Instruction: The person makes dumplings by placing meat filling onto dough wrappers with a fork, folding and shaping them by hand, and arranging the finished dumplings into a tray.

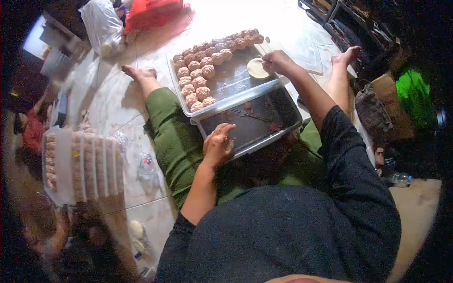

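Note:
My right hand [278, 62] is closed at the edge of a cream-coloured round dish [257, 69], held over the inside of a clear plastic container [178, 89]. Rows of bumpy light-brown balls [207, 71] line that container's left and far sides. Closer to me, a dark-bottomed tray [250, 148] sits between my legs, with a fork [245, 113] and brown scraps in it. By the tray's left rim is my left hand [218, 144], fingers loosely bent and apart, with nothing seen in them.
Stacked clear containers [82, 165] filled with similar balls stand at left, near another person's arm [59, 233]. A white plastic bag [101, 26] and a red bag [151, 14] lie beyond. At right are a clear lid [309, 56], a dark rack [351, 30] and a bottle [400, 179].

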Demonstrator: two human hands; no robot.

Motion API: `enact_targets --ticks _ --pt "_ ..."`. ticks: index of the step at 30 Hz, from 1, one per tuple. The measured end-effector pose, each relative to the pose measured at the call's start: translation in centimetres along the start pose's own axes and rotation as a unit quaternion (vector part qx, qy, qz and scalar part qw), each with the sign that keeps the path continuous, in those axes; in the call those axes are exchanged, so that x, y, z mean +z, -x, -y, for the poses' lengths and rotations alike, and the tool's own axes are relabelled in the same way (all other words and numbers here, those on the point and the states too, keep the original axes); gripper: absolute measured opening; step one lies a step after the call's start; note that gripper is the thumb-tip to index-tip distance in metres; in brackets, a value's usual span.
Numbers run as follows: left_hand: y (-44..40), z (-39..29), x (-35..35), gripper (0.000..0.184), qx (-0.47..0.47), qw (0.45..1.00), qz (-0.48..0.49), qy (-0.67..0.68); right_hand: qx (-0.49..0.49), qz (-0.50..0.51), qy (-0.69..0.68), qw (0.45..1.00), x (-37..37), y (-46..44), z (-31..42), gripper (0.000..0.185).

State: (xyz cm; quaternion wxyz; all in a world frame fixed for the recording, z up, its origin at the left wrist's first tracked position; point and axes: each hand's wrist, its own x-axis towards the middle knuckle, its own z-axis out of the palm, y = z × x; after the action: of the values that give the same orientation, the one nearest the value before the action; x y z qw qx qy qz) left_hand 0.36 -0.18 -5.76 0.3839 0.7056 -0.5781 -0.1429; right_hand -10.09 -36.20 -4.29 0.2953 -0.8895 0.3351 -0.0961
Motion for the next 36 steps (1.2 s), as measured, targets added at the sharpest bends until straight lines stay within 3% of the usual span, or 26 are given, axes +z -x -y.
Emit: enact_targets --ticks 3,6,8,10,11,14,16,18,21,24,25,26,28,29,31,32,34,36 --pt "-0.1 -0.2 0.1 0.025 -0.003 1.0 -0.02 -0.009 -0.023 -0.044 -0.019 0.999 0.2 -0.2 -0.3 0.011" --pt "0.0 0.7 0.4 0.024 0.026 0.999 -0.033 -0.032 -0.113 -0.176 -0.105 0.972 1.7 -0.3 -0.6 0.013" --pt "0.0 1.1 0.7 0.023 0.04 0.998 -0.033 -0.04 -0.123 -0.183 -0.066 0.973 1.8 -0.2 -1.1 0.015" --pt "-0.1 0.6 0.7 0.022 0.011 0.999 -0.021 -0.029 -0.057 -0.064 0.094 0.992 -0.6 1.0 2.1 0.016" --pt "-0.1 0.3 0.7 0.021 -0.004 1.0 -0.015 -0.022 -0.064 -0.096 0.033 0.993 -0.1 1.0 1.6 0.015" --pt "-0.1 -0.2 0.8 0.021 0.017 0.997 -0.023 -0.065 -0.043 -0.104 0.04 0.993 -0.2 1.0 2.5 0.014" --pt "-0.1 0.2 1.0 0.021 0.035 0.999 -0.022 -0.032 -0.04 -0.168 -0.144 0.974 1.1 0.9 1.9 0.011" --pt "0.0 0.3 1.0 0.021 0.014 1.0 -0.024 -0.013 -0.061 -0.183 -0.204 0.96 1.1 0.7 1.9 0.007" --pt "0.0 -0.3 0.9 0.021 0.021 0.998 -0.041 -0.035 -0.107 -0.17 -0.131 0.971 -0.5 1.5 2.5 0.007" --pt "-0.4 -1.4 0.2 0.02 0.032 0.995 -0.098 0.0 -0.2 -0.201 -0.171 0.944 -1.9 3.0 3.0 0.008" --pt "-0.6 -0.6 0.5 0.02 0.043 0.99 -0.131 0.035 -0.197 -0.172 -0.145 0.954 -2.6 3.3 3.2 0.015" --pt "-0.4 0.4 1.1 0.014 -0.052 0.969 -0.119 0.208 -0.189 -0.17 -0.181 0.95 -2.8 3.5 3.6 0.017" --pt "-1.2 -1.5 0.8 0.01 -0.015 0.956 -0.116 0.267 -0.174 -0.161 -0.253 0.938 -2.9 4.0 4.7 0.022" --pt "-2.0 -1.9 0.5 0.016 -0.053 0.939 -0.104 0.325 -0.222 -0.143 -0.262 0.928 -2.9 4.2 5.3 0.027" --pt "-3.7 -2.9 -0.3 0.029 -0.127 0.887 -0.076 0.437 -0.259 -0.044 -0.216 0.94 -3.0 4.9 7.8 0.026" --pt "-4.5 -4.0 -0.5 0.048 -0.086 0.876 -0.112 0.46 -0.275 0.005 -0.193 0.942 -2.9 5.7 9.1 0.025" --pt "-5.5 -4.7 -0.9 0.053 -0.087 0.831 -0.081 0.544 -0.075 0.195 -0.253 0.945 -3.9 8.9 14.0 0.024" --pt "-5.8 -5.0 -1.5 0.053 -0.06 0.86 -0.031 0.505 -0.131 0.239 -0.121 0.955 -2.2 9.7 15.2 0.022"
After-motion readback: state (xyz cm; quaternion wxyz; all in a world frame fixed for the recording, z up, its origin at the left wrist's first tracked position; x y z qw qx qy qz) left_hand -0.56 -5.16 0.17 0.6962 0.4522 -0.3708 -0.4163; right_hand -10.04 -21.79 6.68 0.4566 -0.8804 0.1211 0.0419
